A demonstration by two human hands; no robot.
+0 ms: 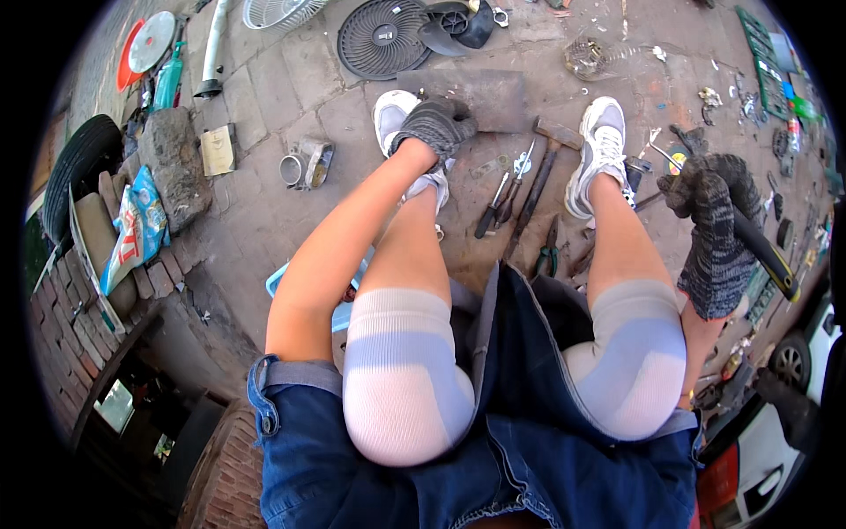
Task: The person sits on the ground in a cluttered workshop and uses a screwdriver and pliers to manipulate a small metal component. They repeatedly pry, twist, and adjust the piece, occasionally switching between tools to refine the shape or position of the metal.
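Note:
My left hand [434, 125], in a dark grey knit glove, is curled at the left end of a flat grey sheet [493, 101], beside my left shoe [392, 110]; what its fingers hold is hidden. My right hand [718, 198], gloved too, grips a tool with a black and yellow handle [775, 264]; its head is hard to make out. Between my shoes lie a hammer [555, 137], two screwdrivers [486, 219], small scissors [522, 163] and pliers [546, 257]. My right shoe [599, 154] stands beside the hammer.
A round fan grille [379, 53], metal cans [310, 163], a rock [174, 176], a tyre [75, 150] and a blue-white bag [137, 229] surround me. A blue container [280, 282] is under my left arm. Scattered parts, a green case [760, 62] and a white car [767, 450] are at right.

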